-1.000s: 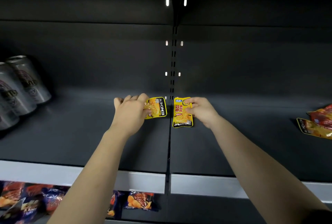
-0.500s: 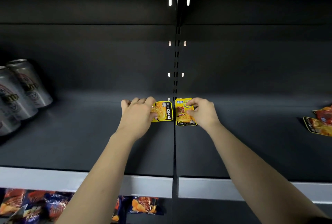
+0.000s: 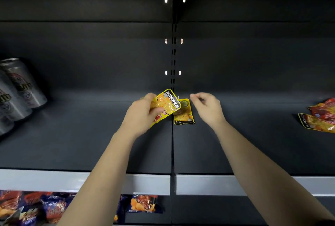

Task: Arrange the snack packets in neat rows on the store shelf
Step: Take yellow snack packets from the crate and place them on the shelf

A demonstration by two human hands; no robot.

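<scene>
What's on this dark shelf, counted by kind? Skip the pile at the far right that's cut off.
Yellow snack packets: 2, one held in the left hand, one lying flat on the shelf
Silver cans: 3 in view, at the left edge
Total: 5

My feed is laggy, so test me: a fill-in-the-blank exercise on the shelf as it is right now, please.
1. The left hand holds a ____ packet above the shelf.
2. The right hand holds ____.
3. The silver cans are at the shelf's ____ end.

Missing words: yellow; nothing; left.
</scene>
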